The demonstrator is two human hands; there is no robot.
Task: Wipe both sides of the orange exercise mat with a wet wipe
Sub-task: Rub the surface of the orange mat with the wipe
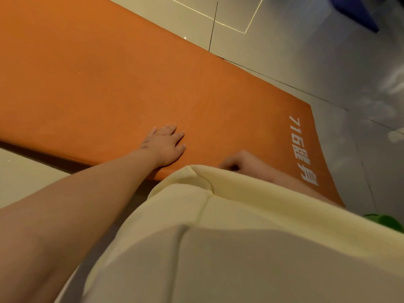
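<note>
Resting flat by the near edge of the orange mat [109,73], the left hand [165,145] is released, fingers straight — the right hand [238,161], half hidden behind cream clothing [218,215], cannot be told.

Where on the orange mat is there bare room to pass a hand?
Bare: the wide stretch of orange exercise mat beyond the left hand, up to its far edge by the tiled floor; also the patch between the right hand and the white lettering. Crowded: the near edge, with both hands and the cream clothing.
</note>
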